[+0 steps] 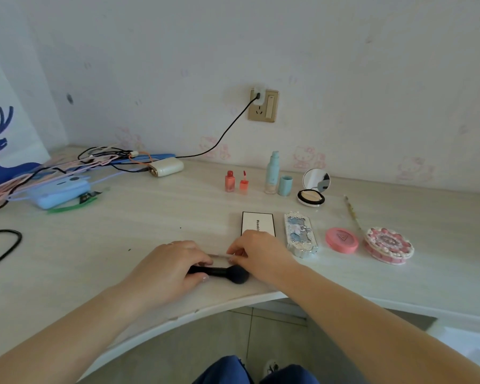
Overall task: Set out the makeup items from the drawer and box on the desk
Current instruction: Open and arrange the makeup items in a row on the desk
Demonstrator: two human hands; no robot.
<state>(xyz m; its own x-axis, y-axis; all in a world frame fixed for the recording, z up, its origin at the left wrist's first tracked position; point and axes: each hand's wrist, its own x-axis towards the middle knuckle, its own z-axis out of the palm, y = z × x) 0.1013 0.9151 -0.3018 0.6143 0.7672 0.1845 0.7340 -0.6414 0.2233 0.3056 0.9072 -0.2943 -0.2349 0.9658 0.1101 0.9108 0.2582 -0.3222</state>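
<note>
So the desk (122, 245) is already looking pretty stocked: along the back edge near the wall there's two little red lip tints (236, 182), a tall mint bottle (272, 173) with its cap (285, 185) standing beside it, and an open compact with mirror (313, 189). Closer in, a row runs toward the right end: a white black-bordered palette (257, 221), a fancy blue embossed case (300, 234), a pink round blush (341, 240) and a frilly pink round tin (388, 246), with a thin pencil-ish stick (352, 213) lying behind them. Right at the front edge both hands are down on brushes: the left hand (168, 268) is curled around the handle of a black powder brush (227, 273) lying flat, and the right hand (257, 252) is pinching the end of a thin silvery brush (219, 255) just behind it. I'd guess most of the job is done and it's down to lining up these last bits, but no drawer or box is in view so can't tell what's left in them. Surface is pale woodgrain with a curved front edge, a tangle of cables and power banks (64, 187) at the left end, and kitty stickers and a wall socket (263, 105) behind
</note>
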